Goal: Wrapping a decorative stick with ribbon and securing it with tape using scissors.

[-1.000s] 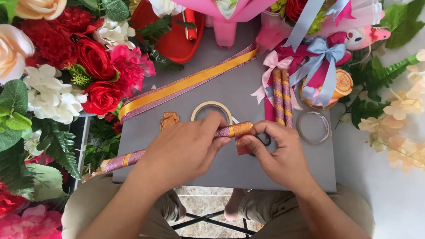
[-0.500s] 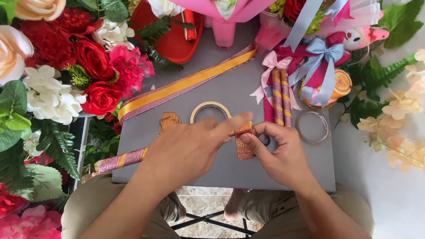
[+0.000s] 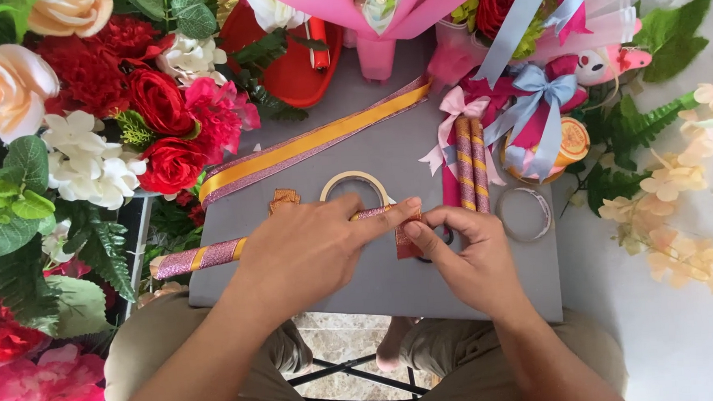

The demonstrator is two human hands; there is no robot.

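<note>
Nearest you, your knees and forearms fill the bottom edge, cut off by the frame, and the floor shows only through the gap under the grey desk (image 3: 459,293). Your left hand (image 3: 310,252) lies over the middle of a glittery pink-and-gold wrapped stick (image 3: 201,256), its grip closed round it, so only the stick's left part and a short stretch by your forefinger show. Your right hand (image 3: 469,256) meets that end, thumb and forefinger pinched on a small dark red ribbon piece (image 3: 407,242); how that piece sits on the stick is hidden by your fingers. A dark ring under your right hand is mostly covered, and you cannot tell what it is. Just beyond your knuckles lie a roll of pale tape (image 3: 354,184), part hidden by your left hand, and a small orange bow (image 3: 283,200). To the right lie a clear ring (image 3: 525,214) and two finished wrapped sticks (image 3: 472,162) side by side. A long gold-and-purple ribbon (image 3: 313,144) runs slantwise across the desk. Farthest off, a red tray (image 3: 285,70) holds something small that is hard to make out, and pink-wrapped bouquets (image 3: 387,12) and artificial flowers (image 3: 148,106) are cut off by the frame.
</note>
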